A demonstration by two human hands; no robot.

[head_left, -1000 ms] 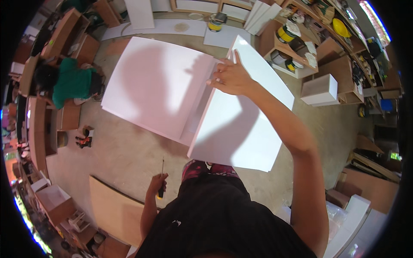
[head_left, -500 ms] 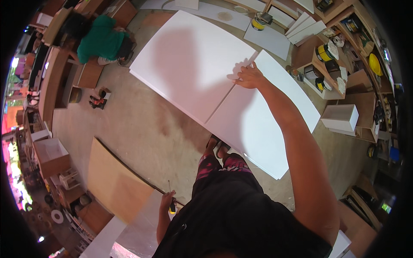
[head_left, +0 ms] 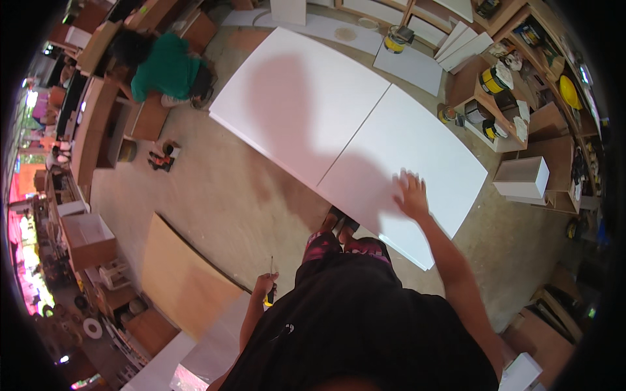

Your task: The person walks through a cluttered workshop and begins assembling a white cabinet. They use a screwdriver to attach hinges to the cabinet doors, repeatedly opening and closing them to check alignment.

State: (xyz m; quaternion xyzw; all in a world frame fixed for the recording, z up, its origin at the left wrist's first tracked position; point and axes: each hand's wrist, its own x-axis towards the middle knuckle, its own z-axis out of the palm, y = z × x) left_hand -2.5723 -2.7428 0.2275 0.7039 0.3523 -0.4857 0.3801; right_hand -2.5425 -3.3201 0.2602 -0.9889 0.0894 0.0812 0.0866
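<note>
Screwdriver [head_left: 269,298] in left hand [head_left: 265,284], right hand [head_left: 412,197] splayed above white panels [head_left: 313,85]

Bearings read as a clock face about the centre of view. Far left, between eight and nine o'clock, a brown box [head_left: 96,253] with a pale interior is sitting with its hollow side up. Between nine and ten, an orange-and-dark object [head_left: 160,161] is lying on the floor [head_left: 215,189]; too small to identify. Between ten and eleven, a co-worker in a green top [head_left: 166,68] is bending beside brown cabinetry [head_left: 98,124]. At eight, a tan board [head_left: 176,260] is lying low down.

At seven, the left hand is gripping the screwdriver, fingers curling around its black-and-yellow handle, the shaft pointing to twelve.

The white panels are lying side by side, spanning eleven to three, a thin dark seam running between them toward one o'clock. A shadow is falling across both. The wearer's feet [head_left: 339,220] are standing close at the near edge, between four and five.

A yellow-banded can [head_left: 394,43] is standing beyond the far edge at one. At three, the right hand is hovering over or touching the right-side panel, contact not determinable; its fingers are spreading apart, holding nothing. Further right, cans [head_left: 493,79] are crowding a wooden unit [head_left: 479,101] at two. A white box [head_left: 521,179] is resting at three. Near the right rim, a yellow hard hat [head_left: 569,92] is showing just past two.
</note>
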